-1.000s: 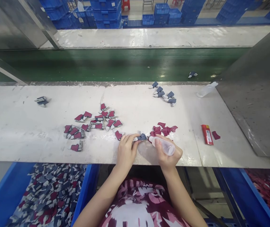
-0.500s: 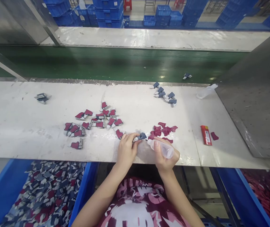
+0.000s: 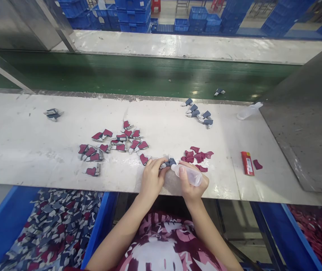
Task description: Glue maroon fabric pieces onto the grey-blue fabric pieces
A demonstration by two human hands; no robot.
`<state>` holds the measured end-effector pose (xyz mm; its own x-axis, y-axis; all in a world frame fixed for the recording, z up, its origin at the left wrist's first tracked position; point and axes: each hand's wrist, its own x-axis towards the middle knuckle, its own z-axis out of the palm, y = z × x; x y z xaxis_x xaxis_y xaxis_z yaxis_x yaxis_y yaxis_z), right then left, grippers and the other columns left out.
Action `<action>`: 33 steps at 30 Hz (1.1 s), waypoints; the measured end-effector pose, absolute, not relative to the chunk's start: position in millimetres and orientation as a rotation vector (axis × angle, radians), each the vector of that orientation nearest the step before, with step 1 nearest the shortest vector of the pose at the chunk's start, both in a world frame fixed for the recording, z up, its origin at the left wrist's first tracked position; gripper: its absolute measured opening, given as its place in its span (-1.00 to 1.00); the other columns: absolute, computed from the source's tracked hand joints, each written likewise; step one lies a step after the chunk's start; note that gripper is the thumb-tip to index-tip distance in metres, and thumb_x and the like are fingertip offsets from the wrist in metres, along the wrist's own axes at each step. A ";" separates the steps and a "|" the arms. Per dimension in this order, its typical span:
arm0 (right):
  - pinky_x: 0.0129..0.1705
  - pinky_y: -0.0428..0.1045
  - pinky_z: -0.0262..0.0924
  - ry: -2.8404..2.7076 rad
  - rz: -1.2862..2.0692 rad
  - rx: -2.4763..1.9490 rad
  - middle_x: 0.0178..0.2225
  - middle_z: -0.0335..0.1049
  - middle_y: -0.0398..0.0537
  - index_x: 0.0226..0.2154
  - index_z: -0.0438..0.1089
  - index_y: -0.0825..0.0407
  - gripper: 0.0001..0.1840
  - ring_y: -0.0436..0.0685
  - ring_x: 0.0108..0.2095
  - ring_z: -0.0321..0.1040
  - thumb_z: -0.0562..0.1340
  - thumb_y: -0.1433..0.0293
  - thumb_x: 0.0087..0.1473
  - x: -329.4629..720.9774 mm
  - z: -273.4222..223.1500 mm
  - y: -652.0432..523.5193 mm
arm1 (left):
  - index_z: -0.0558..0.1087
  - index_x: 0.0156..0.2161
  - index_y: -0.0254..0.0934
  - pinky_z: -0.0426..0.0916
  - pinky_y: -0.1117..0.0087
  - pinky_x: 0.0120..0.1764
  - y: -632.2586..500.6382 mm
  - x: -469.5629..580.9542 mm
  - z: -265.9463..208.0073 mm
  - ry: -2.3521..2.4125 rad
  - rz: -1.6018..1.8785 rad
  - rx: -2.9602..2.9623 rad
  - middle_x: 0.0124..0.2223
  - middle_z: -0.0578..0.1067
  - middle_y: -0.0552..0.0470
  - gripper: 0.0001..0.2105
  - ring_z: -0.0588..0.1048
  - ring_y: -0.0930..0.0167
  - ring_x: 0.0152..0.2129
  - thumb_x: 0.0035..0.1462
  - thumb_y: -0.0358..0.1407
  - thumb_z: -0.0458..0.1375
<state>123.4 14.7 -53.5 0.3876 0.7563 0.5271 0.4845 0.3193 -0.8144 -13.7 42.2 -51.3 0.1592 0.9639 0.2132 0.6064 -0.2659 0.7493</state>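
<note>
Nearby, maroon pieces beyond held bottle

Factory, probably (green belt, crates)

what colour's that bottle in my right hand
Translucent whitish; the bottle shows in the head view.

— What carries our pieces?
— We have a long, scuffed white tabletop. On its left lie small angular slate-blue-and-white pieces, then a cluster of maroon-faced grey pieces.
— And to our right?
— We see five slate-blue-and-white pieces near the far edge, flat maroon pieces gathered nearer us, a red-and-yellow rectangular packet, and a translucent plastic bottle.
</note>
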 end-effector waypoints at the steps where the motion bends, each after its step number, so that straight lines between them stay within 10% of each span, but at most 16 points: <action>1: -0.30 0.08 0.47 -1.255 0.257 -1.329 -0.30 0.61 0.05 -0.22 0.55 0.05 -0.85 0.20 -0.32 0.57 0.31 0.40 0.12 123.5 -53.5 15.4 | 0.49 -0.10 -0.27 0.41 0.26 -0.14 42.1 -13.7 -51.3 1.483 0.939 1.942 -0.15 0.61 -0.04 -0.83 0.49 0.25 -0.21 0.21 -0.48 0.20; 16: -0.35 0.03 0.41 -0.873 0.136 -1.518 -0.32 0.51 -0.02 -0.23 0.47 0.08 -0.67 0.16 -0.37 0.50 0.38 0.21 0.00 157.1 -46.8 10.3 | 0.49 -0.13 -0.23 0.40 0.30 -0.17 39.9 -15.9 -53.0 1.502 0.964 1.912 -0.21 0.59 -0.01 -0.87 0.48 0.29 -0.24 0.21 -0.41 0.22; 24: 0.10 0.28 0.32 -0.724 0.135 -1.486 -0.14 0.45 -0.01 -0.12 0.19 -0.02 -0.35 0.27 0.00 0.47 0.50 0.29 -0.22 242.1 -57.3 31.6 | 0.47 -0.12 -0.23 0.40 0.35 -0.19 41.2 -18.2 -52.9 1.490 0.999 1.830 -0.21 0.56 -0.01 -0.88 0.50 0.33 -0.26 0.23 -0.37 0.18; 30: 0.01 0.24 0.39 -0.776 -0.014 -1.575 0.10 0.29 0.17 0.11 0.10 -0.04 -0.13 0.30 0.08 0.38 0.50 0.20 -0.17 241.2 -62.1 22.0 | 0.50 -0.12 -0.20 0.40 0.36 -0.17 40.1 -19.7 -53.3 1.469 1.034 1.727 -0.20 0.56 0.01 -0.86 0.51 0.36 -0.27 0.21 -0.35 0.20; 33: -0.20 0.16 0.41 -1.023 -0.438 -1.602 -0.13 0.41 0.09 -0.01 0.31 -0.02 -0.36 0.25 -0.17 0.44 0.50 0.25 -0.12 232.9 -54.0 5.9 | 0.52 -0.10 -0.18 0.39 0.38 -0.18 40.0 -20.1 -52.9 1.465 1.045 1.671 -0.19 0.56 0.02 -0.84 0.50 0.37 -0.28 0.20 -0.33 0.22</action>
